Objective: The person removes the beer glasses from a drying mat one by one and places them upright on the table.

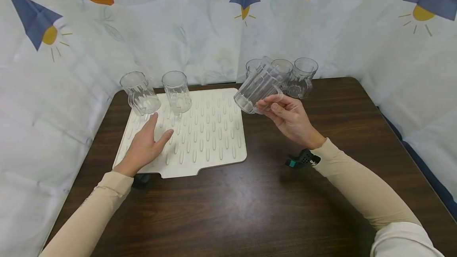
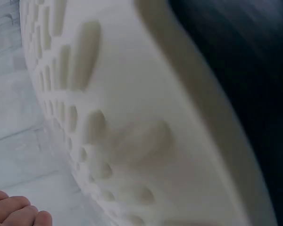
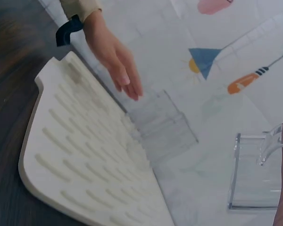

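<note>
My right hand point(image 1: 290, 119) holds a clear mug point(image 1: 258, 86) raised and tilted, with its fingers at the handle. That mug's wall point(image 3: 254, 172) also shows at the right edge of the right wrist view. On the left, my left hand point(image 1: 143, 148) hovers over a ribbed white drying mat point(image 1: 214, 130), thumb spread from the straight fingers and nothing in its grasp. Just beyond its fingertips stands one clear mug point(image 1: 141, 92) at the mat's far left. A second clear mug point(image 1: 176, 90) stands to the right of that one.
Behind the raised mug, at the table's back edge, are three more clear mugs, the rightmost mug point(image 1: 303, 76) being the least hidden. A dark wooden table point(image 1: 242, 209) lies beneath everything. A patterned white curtain point(image 1: 200, 43) hangs around its back and sides.
</note>
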`<state>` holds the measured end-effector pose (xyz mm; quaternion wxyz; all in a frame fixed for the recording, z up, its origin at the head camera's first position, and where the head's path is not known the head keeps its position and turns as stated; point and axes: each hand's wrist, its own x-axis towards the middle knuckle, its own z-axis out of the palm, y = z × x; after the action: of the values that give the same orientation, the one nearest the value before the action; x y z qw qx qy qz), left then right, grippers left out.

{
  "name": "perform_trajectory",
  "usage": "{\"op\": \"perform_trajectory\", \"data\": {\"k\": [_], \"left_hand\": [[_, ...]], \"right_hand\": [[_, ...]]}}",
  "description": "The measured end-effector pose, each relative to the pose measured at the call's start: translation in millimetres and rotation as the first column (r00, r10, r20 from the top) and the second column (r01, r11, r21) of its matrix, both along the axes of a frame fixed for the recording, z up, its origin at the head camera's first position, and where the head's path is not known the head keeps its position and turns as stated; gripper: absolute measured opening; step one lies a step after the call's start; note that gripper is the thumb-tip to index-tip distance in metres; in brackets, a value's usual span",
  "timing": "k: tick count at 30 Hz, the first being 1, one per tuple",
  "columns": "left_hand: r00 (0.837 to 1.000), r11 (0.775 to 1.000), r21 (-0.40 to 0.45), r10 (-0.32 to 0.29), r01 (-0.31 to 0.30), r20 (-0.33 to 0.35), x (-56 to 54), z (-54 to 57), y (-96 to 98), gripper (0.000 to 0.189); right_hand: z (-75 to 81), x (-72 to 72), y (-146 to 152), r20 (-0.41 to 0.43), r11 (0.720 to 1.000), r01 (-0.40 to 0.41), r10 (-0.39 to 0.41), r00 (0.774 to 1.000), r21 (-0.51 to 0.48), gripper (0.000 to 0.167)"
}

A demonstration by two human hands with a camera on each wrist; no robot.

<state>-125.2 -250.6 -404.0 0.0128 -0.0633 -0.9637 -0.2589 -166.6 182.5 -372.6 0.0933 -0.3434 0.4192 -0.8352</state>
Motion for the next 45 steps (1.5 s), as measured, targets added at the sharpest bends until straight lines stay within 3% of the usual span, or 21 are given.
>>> {"op": "perform_trajectory", "data": {"k": [11, 20, 24, 34, 45], "left_hand": [[0.999, 0.997, -0.069, 0.019, -0.016, 0.033, 8.1, -2.8, -30.4, 0.095], [0.999, 0.991, -0.129, -0.01, 0.016, 0.052, 13.5, -4.7, -47.1, 0.1], [0.999, 0.988, -0.15, -0.036, 0.042, 0.04, 15.1, -8.7, -55.1, 0.101], [0.996, 0.975, -0.214, -0.048, 0.063, 0.075, 20.4, -21.5, -73.6, 0.103], [0.987, 0.965, -0.249, -0.048, 0.086, 0.154, 20.4, -26.3, -78.9, 0.104]], "right_hand": [[-7.8, -4.5, 25.0, -0.063, 0.992, 0.047, -0.04, 0.997, 0.116, 0.027], [-15.8, -8.1, 45.3, -0.073, 0.975, 0.063, -0.048, 0.996, 0.214, 0.029], [-18.5, -7.6, 54.0, -0.075, 0.955, 0.095, -0.077, 0.994, 0.282, 0.027], [-26.6, -7.5, 80.0, -0.127, 0.851, 0.197, -0.154, 0.98, 0.486, 0.022], [-34.2, -6.8, 101.8, -0.176, 0.717, 0.273, -0.209, 0.962, 0.642, 0.024]]}}
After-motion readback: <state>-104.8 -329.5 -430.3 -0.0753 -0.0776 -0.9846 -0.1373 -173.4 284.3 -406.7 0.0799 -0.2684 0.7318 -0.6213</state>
